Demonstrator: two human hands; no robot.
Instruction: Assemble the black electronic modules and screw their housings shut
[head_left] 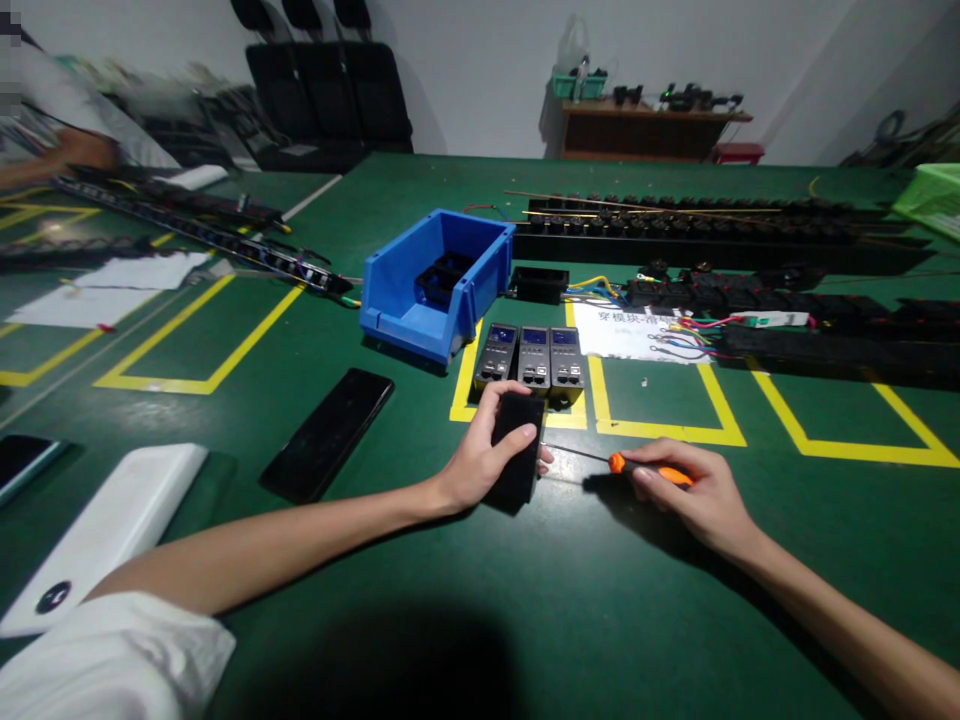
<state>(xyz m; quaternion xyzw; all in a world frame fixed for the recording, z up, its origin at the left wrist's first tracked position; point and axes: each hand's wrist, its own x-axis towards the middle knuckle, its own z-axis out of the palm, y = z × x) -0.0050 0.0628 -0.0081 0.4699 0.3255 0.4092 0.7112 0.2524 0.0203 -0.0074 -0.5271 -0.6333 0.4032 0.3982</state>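
My left hand [480,455] is wrapped round a black box-shaped module [516,470] that stands on the green table. My right hand [694,495] grips an orange-handled screwdriver [645,467], whose thin shaft points left and its tip touches the module's right side. Just beyond the module, three grey modules with small screens [534,358] lie side by side on a yellow-taped square.
A blue bin [431,285] with black parts stands behind them. A black phone [328,432] and a white power bank [105,530] lie to the left. Long black power strips [720,235] and coloured wires [686,338] fill the right rear. Another person's arm [52,160] is at far left.
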